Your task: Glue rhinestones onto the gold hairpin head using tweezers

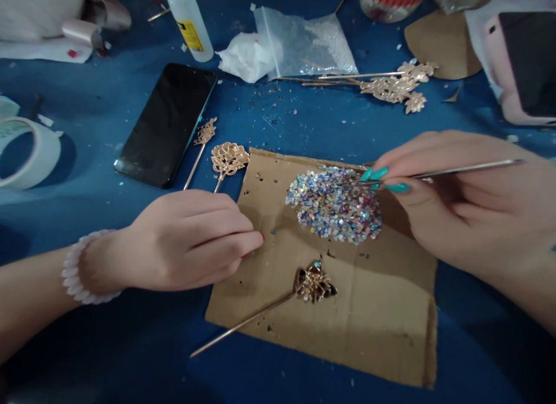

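Observation:
My right hand (469, 201), with teal nails, pinches a thin metal pick (473, 168). The pick's tip reaches into a pile of small, glittering, multicoloured rhinestones (336, 207). This pile lies on a piece of brown cardboard (382, 317). At the cardboard's left edge, my left hand (195, 242) is curled closed, and its palm side is hidden. Below the pile lies a gold hairpin (315, 282) with an openwork ornament and a teal stone at its top. Its long stem crosses the cardboard's lower-left edge. Two more gold hairpins (230, 159) lie just beyond my left hand.
A black phone (167, 126) and a tape roll (43, 155) lie on the left. Behind stand a bottle (191, 28) and a plastic bag of small beads (313, 42). More gold hairpins (391, 85) and a pink-cased phone (512, 91) lie at the back right.

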`<state>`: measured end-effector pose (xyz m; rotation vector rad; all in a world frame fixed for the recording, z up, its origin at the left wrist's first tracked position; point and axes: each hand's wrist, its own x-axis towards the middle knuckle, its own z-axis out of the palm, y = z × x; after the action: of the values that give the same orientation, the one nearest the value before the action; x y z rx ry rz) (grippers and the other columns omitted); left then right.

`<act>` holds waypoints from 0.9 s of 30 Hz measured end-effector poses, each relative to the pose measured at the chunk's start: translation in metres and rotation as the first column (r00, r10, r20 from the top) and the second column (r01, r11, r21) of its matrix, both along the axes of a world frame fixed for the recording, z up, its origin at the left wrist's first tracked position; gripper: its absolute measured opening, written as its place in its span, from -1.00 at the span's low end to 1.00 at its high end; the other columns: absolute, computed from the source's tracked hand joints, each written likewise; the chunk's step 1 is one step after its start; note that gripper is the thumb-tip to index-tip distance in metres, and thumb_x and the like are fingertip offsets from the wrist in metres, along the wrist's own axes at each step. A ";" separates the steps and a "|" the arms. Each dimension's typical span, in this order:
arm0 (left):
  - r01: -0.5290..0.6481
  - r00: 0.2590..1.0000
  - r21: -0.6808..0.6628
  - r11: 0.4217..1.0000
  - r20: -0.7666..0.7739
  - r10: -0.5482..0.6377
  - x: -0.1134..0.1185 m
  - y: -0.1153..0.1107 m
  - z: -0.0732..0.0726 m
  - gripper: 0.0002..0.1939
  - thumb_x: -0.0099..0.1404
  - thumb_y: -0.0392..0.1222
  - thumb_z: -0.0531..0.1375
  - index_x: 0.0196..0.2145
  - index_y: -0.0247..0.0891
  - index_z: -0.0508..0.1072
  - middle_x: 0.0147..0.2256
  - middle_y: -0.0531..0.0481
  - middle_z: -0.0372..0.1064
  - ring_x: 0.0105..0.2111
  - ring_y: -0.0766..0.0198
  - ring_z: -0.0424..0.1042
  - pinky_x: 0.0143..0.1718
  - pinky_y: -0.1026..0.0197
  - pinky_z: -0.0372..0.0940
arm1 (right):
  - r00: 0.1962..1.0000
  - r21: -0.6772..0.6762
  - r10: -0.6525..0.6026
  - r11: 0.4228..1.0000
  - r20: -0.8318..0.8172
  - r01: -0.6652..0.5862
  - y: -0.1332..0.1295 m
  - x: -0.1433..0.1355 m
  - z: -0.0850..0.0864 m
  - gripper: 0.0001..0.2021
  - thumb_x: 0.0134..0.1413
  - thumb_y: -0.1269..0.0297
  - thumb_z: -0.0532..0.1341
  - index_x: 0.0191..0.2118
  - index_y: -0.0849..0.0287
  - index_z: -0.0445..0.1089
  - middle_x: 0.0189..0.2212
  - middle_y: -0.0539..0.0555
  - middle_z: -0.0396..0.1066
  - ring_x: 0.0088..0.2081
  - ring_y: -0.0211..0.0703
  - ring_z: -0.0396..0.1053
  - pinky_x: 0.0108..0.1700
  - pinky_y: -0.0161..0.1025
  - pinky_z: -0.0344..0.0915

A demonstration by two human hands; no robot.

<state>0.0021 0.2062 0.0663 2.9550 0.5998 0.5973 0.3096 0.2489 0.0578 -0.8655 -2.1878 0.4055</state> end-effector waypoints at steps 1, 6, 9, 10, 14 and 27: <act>-0.002 1.000 -0.004 1.000 0.001 0.002 0.000 0.000 0.000 -0.83 0.41 -0.37 0.09 -0.19 -0.33 0.48 -0.37 -0.04 0.54 -0.43 0.21 0.48 -0.43 0.13 0.41 | 1.000 0.001 -0.005 1.000 0.001 0.005 0.000 0.000 0.000 -0.85 0.23 0.45 0.17 -0.26 0.01 0.40 -0.29 -0.06 0.56 -0.22 -0.22 0.55 -0.34 -0.17 0.34; -0.002 1.000 -0.002 1.000 -0.009 0.002 0.000 0.000 -0.001 -0.83 0.42 -0.37 0.09 -0.18 -0.33 0.48 -0.36 -0.03 0.54 -0.43 0.21 0.47 -0.43 0.13 0.41 | 0.998 0.002 -0.010 1.000 0.056 0.010 -0.003 0.000 0.001 -0.82 0.30 0.45 0.12 -0.24 0.00 0.39 -0.26 -0.07 0.55 -0.19 -0.23 0.54 -0.27 -0.17 0.38; -0.003 1.000 0.005 1.000 -0.017 0.003 0.001 0.000 0.000 -0.84 0.42 -0.36 0.08 -0.18 -0.32 0.48 -0.36 -0.02 0.54 -0.42 0.23 0.47 -0.42 0.14 0.41 | 0.999 0.008 -0.010 1.000 0.051 0.009 -0.004 0.001 0.000 -0.81 0.31 0.47 0.13 -0.22 0.00 0.40 -0.25 -0.08 0.54 -0.17 -0.24 0.53 -0.26 -0.18 0.37; -0.004 1.000 0.003 1.000 -0.018 0.004 0.001 0.000 0.000 -0.84 0.42 -0.37 0.08 -0.18 -0.31 0.47 -0.36 -0.01 0.54 -0.42 0.23 0.47 -0.42 0.15 0.41 | 0.999 0.024 -0.004 1.000 0.033 0.003 -0.004 0.002 -0.001 -0.80 0.30 0.49 0.14 -0.20 0.00 0.40 -0.24 -0.09 0.54 -0.16 -0.24 0.53 -0.26 -0.18 0.37; -0.013 1.000 0.006 1.000 -0.017 0.013 0.000 0.000 0.001 -0.83 0.42 -0.36 0.08 -0.19 -0.30 0.47 -0.36 -0.01 0.54 -0.42 0.23 0.47 -0.41 0.14 0.42 | 1.000 0.059 0.003 0.998 0.022 -0.004 -0.004 0.003 -0.002 -0.79 0.29 0.51 0.15 -0.16 0.00 0.42 -0.23 -0.10 0.55 -0.16 -0.23 0.52 -0.23 -0.17 0.37; -0.017 1.000 0.019 1.000 -0.003 0.017 0.000 0.000 0.000 -0.84 0.43 -0.37 0.09 -0.21 -0.31 0.48 -0.37 -0.01 0.54 -0.43 0.25 0.48 -0.44 0.16 0.40 | 0.997 0.060 0.047 0.997 0.063 -0.050 -0.006 0.003 0.002 -0.76 0.32 0.54 0.12 -0.16 0.01 0.41 -0.24 -0.10 0.52 -0.15 -0.32 0.50 -0.20 -0.20 0.40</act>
<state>0.0021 0.2061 0.0665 2.9717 0.6235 0.6040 0.3127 0.2425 0.0599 -0.8025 -2.2696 0.3371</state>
